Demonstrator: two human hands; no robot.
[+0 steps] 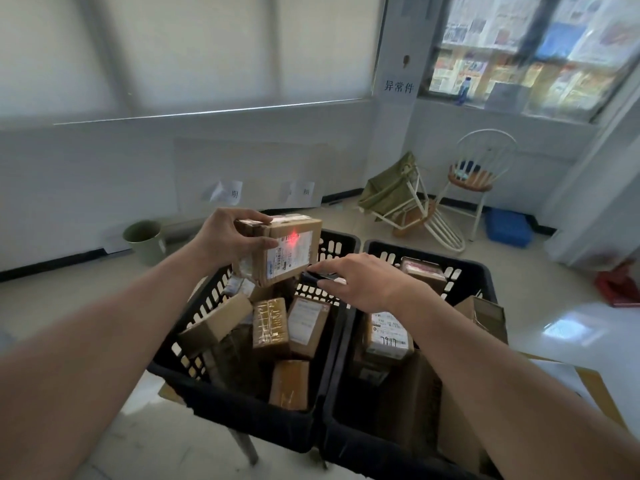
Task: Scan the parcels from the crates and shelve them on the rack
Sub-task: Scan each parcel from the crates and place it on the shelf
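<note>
My left hand (230, 237) grips a small cardboard parcel (277, 249) above the left black crate (239, 407). A red scanner light glows on the parcel's white label. My right hand (360, 282) holds a dark scanner (320, 275), mostly hidden under the fingers, just below and right of the parcel. Several brown parcels lie in the left crate. The right black crate (478, 271) holds more parcels, one with a white label (388, 332). No rack is in view.
Both crates stand on a low support over a pale tiled floor. A green bin (145, 240) stands by the wall at left. A tipped chair (412, 209), an upright chair (474, 178) and a blue box (507, 226) are behind. Flat cardboard (595, 386) lies at right.
</note>
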